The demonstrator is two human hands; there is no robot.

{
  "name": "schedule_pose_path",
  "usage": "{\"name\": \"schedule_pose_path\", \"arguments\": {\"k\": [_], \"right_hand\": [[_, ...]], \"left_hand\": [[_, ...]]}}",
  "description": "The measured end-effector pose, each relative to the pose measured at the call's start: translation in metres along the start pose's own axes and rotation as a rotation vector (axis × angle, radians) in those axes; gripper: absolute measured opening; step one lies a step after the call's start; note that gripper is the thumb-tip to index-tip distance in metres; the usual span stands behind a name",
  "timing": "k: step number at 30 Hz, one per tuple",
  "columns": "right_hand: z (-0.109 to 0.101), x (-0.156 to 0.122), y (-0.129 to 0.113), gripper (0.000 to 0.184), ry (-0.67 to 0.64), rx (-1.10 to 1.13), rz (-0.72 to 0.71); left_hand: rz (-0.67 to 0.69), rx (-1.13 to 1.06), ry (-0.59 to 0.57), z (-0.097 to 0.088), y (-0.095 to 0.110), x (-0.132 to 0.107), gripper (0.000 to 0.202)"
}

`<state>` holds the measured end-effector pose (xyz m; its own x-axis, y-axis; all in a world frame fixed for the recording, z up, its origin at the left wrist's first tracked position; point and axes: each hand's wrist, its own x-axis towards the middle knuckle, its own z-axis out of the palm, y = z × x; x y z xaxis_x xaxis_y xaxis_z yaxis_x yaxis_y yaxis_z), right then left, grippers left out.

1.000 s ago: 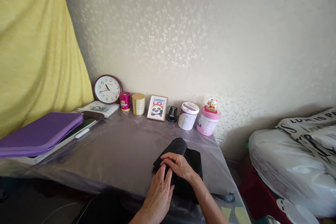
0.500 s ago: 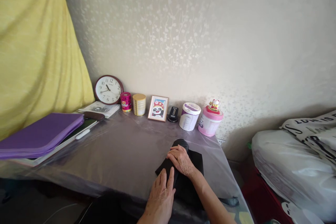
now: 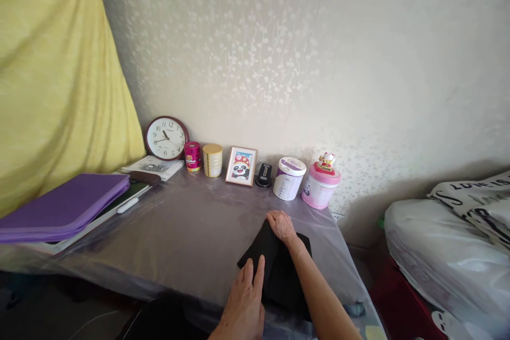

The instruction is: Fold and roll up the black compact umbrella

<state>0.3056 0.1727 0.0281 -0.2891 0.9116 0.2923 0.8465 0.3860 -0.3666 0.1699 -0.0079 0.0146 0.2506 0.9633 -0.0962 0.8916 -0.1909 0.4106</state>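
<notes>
A black folded cloth (image 3: 279,271) lies on the plastic-covered table (image 3: 187,228) near its right front corner. My left hand (image 3: 245,303) rests flat on the cloth's near left part, fingers stretched out. My right hand (image 3: 282,224) presses down on the far end of the cloth, fingers laid flat over its top edge, arm running back across the cloth.
Along the wall stand a round clock (image 3: 166,137), a pink tin (image 3: 192,156), a gold tin (image 3: 212,160), a framed panda picture (image 3: 241,166), a white tub (image 3: 289,178) and a pink tub (image 3: 320,186). A purple folder (image 3: 64,207) lies left. Stuffed plastic bags (image 3: 446,255) sit right.
My right hand has slid away from me along the cloth to its far end, flattening the raised roll. My left hand has stayed on the near part.
</notes>
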Motion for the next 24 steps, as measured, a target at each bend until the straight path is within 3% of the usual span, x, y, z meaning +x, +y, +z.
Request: {"name": "schedule_pose_path", "arguments": {"k": [5, 8, 11, 17, 24], "right_hand": [[-0.022, -0.019, 0.02, 0.031, 0.159, -0.049, 0.176], [-0.041, -0.051, 0.037, 0.03, 0.265, -0.044, 0.284], [-0.053, -0.09, 0.046, 0.032, 0.273, -0.035, 0.382], [-0.05, -0.14, 0.037, 0.041, 0.116, 0.169, 0.56], [-0.043, -0.149, 0.025, 0.041, 0.196, 0.318, 0.515]], "left_hand": [[-0.084, -0.015, -0.104, -0.014, 0.011, -0.003, 0.083], [-0.098, -0.021, -0.119, -0.02, 0.014, -0.006, 0.081], [-0.071, -0.02, -0.09, -0.018, 0.013, -0.008, 0.08], [-0.017, 0.023, -0.004, -0.008, 0.007, -0.006, 0.081], [-0.006, 0.047, 0.022, -0.006, 0.006, -0.006, 0.082]]}}
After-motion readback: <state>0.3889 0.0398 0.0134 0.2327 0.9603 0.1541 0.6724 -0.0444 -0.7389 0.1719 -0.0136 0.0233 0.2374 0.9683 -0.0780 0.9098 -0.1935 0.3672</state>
